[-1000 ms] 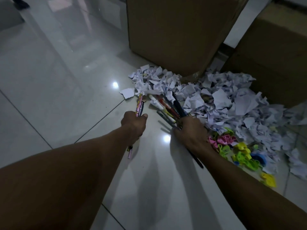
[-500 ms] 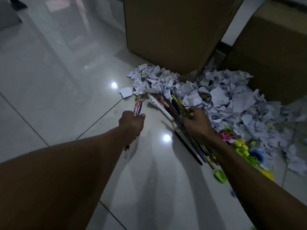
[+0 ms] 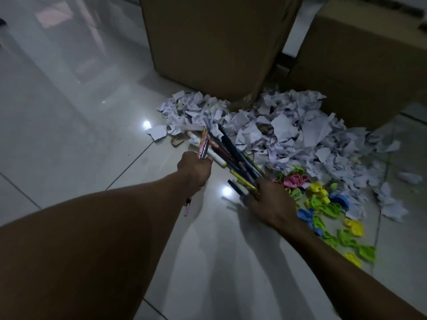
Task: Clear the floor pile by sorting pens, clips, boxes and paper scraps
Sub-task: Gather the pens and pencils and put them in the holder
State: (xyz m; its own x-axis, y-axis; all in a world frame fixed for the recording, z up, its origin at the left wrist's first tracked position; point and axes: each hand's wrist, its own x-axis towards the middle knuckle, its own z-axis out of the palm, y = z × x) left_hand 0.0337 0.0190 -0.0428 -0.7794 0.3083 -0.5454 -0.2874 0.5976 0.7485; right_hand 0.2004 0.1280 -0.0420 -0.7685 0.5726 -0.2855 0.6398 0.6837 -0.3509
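Note:
A heap of torn white paper scraps (image 3: 284,132) spreads over the glossy tiled floor in front of two cardboard boxes. My left hand (image 3: 195,168) is shut on a few pens (image 3: 203,146), a pink one and a dark one, which stick out above and below the fist. My right hand (image 3: 268,200) is closed on a bunch of pens (image 3: 233,155), dark, yellow and white, fanned towards the paper heap. Coloured plastic clips (image 3: 321,200), green, yellow, blue and pink, lie scattered just right of my right hand.
A tall cardboard box (image 3: 215,42) stands behind the heap, a second cardboard box (image 3: 362,63) to its right. A loose paper scrap (image 3: 157,132) lies at the heap's left edge. Bare floor tiles (image 3: 69,112) stretch to the left and towards me.
My right hand has drawn back towards me, sweeping the bunch of pens out of the paper heap. My left hand keeps its pens in about the same place.

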